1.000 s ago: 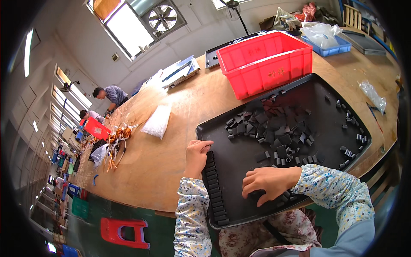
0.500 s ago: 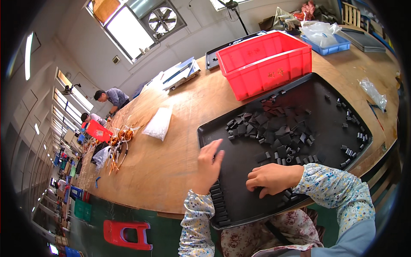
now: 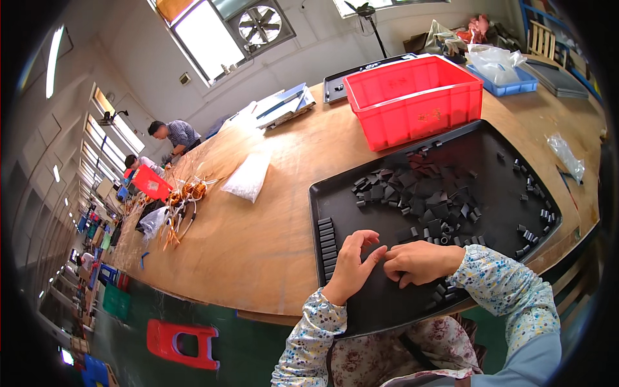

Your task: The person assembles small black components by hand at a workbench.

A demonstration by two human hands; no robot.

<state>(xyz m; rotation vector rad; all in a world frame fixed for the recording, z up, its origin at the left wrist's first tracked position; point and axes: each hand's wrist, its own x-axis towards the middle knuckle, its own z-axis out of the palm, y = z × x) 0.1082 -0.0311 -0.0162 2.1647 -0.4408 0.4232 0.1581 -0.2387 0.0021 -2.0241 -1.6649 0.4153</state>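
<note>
My left hand (image 3: pixel 351 267) is held over the left part of a black tray (image 3: pixel 361 306), its thumb apart from bent fingers and nothing visible between them. Close to its thumb, my right hand (image 3: pixel 422 262) is closed with its fingers curled down; anything inside them is hidden. Beside the left hand, a column of short black tubes (image 3: pixel 327 240) lines the tray's left edge. Beyond both hands lies a pile of loose black pieces (image 3: pixel 422 197), flat ones and small tubes mixed. More black tubes (image 3: pixel 445 293) lie partly under my right forearm.
A red plastic crate (image 3: pixel 419 106) stands against the tray's far edge. Scattered tubes (image 3: pixel 529 238) lie along the tray's right side. On the wooden table are a white bag (image 3: pixel 248 177), wired copper coils (image 3: pixel 190 193) and a clear bag (image 3: pixel 566 156). Two people work far left.
My left hand has moved right and nearer, from the tray's left edge to beside my right hand, uncovering the tube column. The right hand stays closed, nearly in place. The view has shifted slightly.
</note>
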